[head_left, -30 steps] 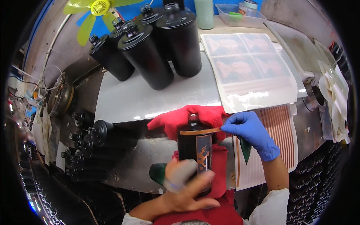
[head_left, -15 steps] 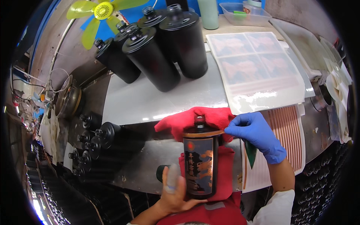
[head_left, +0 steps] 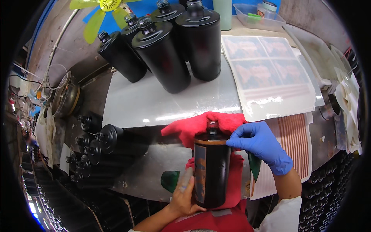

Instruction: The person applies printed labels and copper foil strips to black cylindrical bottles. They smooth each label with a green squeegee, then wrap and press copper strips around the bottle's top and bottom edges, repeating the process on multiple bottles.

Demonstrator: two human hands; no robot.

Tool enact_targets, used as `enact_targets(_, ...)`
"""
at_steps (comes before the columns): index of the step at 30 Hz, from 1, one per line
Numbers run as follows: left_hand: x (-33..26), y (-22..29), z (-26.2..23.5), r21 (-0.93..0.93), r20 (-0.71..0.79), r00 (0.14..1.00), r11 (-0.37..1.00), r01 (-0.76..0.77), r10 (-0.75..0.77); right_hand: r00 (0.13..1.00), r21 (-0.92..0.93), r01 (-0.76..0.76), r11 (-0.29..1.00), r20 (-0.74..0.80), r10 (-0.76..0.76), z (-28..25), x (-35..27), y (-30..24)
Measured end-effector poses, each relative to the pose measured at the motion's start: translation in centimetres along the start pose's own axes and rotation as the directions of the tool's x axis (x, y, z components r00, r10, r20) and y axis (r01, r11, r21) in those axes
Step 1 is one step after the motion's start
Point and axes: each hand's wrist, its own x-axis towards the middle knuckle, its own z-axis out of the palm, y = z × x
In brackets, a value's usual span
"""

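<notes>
A black glass bottle (head_left: pixel 216 174) stands in front of me on a red cloth (head_left: pixel 234 176), its picture label (head_left: pixel 200 174) facing left. Round its shoulder runs a copper-coloured strip (head_left: pixel 210 142). My left hand (head_left: pixel 182 199) grips the bottle low on its left side; a grey wrap covers one finger. In a blue glove, my right hand (head_left: pixel 261 143) pinches at the strip's right end, thumb and finger closed against the bottle's shoulder. A dark green scraper-like piece (head_left: pixel 254 166) hangs under that palm. Another green piece (head_left: pixel 170 181) lies left of the bottle.
Several black bottles (head_left: pixel 166 58) stand on the grey board behind, with more (head_left: pixel 110 138) at the left. A printed decal sheet (head_left: pixel 266 73) and a sheet of copper stripes (head_left: pixel 295 139) lie at the right. A yellow-green fan (head_left: pixel 109 4) and a clear plastic tub (head_left: pixel 255 20) are farther back.
The bottle has turned so its label faces left instead of toward me. My left hand, blurred and fingers apart before, now rests against the bottle. My right hand keeps its pinch at the strip.
</notes>
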Motion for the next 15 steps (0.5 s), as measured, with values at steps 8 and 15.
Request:
enact_targets(8, 5.2, 6.5, -0.7, 0.616, 0.089, 0.965, 0.747, -0.249, 0.247, 0.998, -0.037, -0.047, 0.998, -0.035, 0.046, -0.4, -0.3, -0.7)
enact_targets(15, 0.5, -0.1, 1.6, -0.032, -0.145, 0.979, 0.988, -0.151, 0.145, 1.000, -0.031, -0.010, 0.999, 0.007, 0.010, -0.1, -0.3, -0.7)
